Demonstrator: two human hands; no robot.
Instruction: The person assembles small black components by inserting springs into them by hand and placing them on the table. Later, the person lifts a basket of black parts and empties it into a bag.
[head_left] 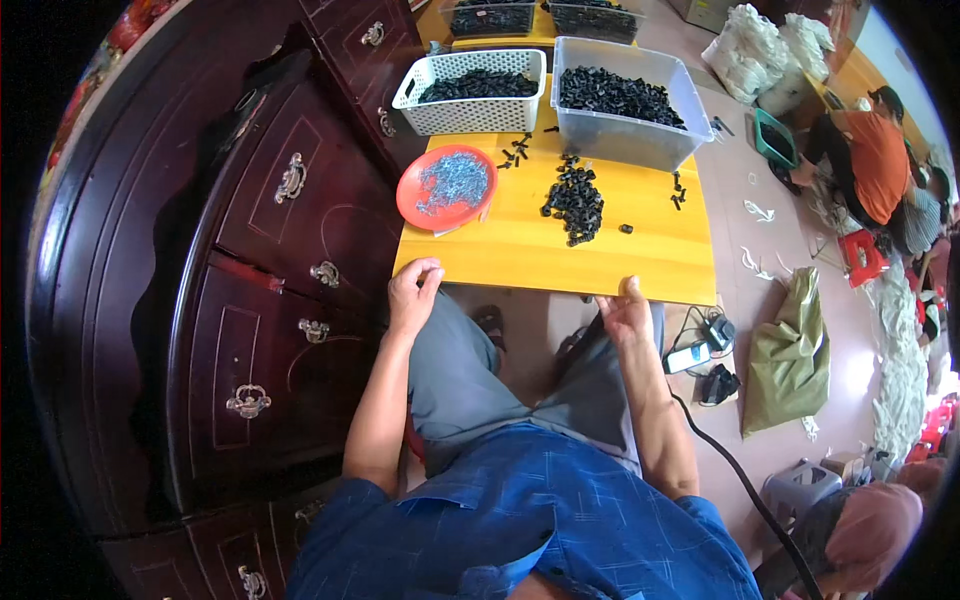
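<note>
My left hand point(414, 296) is at the near left corner of the yellow tabletop point(480, 262), its fingers curled in; whether anything is inside them is hidden. At the near right edge, my right hand point(626, 314) has its palm turned up, thumb apart from the fingers and nothing visible in it. A red plate point(407, 196) holding many small silvery metal pieces point(455, 182) lies beyond my left hand. Small black plastic parts point(575, 203) form a loose pile in the table's middle, with a single black piece point(626, 229) just right of it.
A white perforated basket point(470, 118) and a clear plastic bin point(625, 143), both full of black parts, stand at the table's far side. Dark wooden drawers point(270, 220) rise on the left. A green sack point(790, 360), phone point(688, 358) and black cable point(735, 465) lie right; other people sit beyond.
</note>
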